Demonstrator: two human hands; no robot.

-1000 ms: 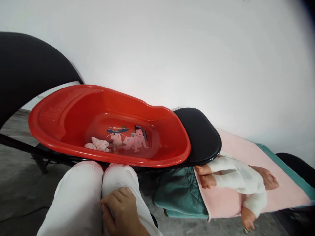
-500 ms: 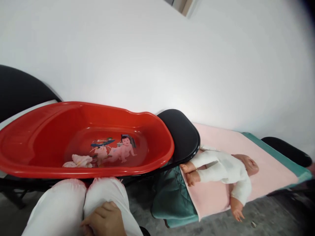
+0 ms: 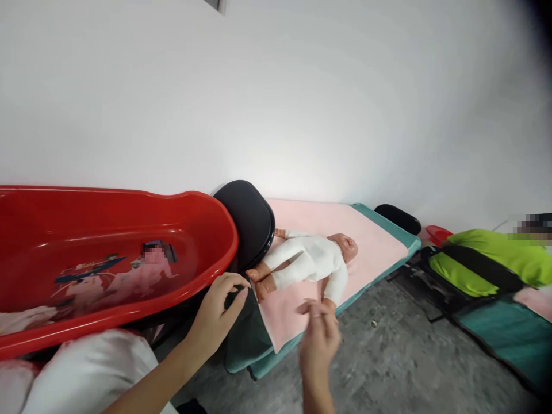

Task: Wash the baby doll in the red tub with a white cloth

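A baby doll (image 3: pixel 311 259) in a white suit lies on its back on a pink towel (image 3: pixel 345 230) spread over a teal mat (image 3: pixel 245 339). My left hand (image 3: pixel 218 310) is raised with fingers apart, close to the doll's feet and the rim of the red tub (image 3: pixel 190 293). My right hand (image 3: pixel 318 336) is blurred, fingers loosely apart, just below the doll's near hand. Neither hand holds anything. The red tub has a picture on its floor and a pale cloth (image 3: pixel 21 321) inside at the left.
A black chair seat (image 3: pixel 250 218) sits between the tub and the doll. My white-trousered knees (image 3: pixel 86 374) are at the bottom left. On the right lie a green and black bag (image 3: pixel 483 264) and another teal mat (image 3: pixel 509 333). The floor is grey concrete.
The view has swung right, bringing the doll to the middle. My left hand has left my knee and both hands have risen toward the doll.
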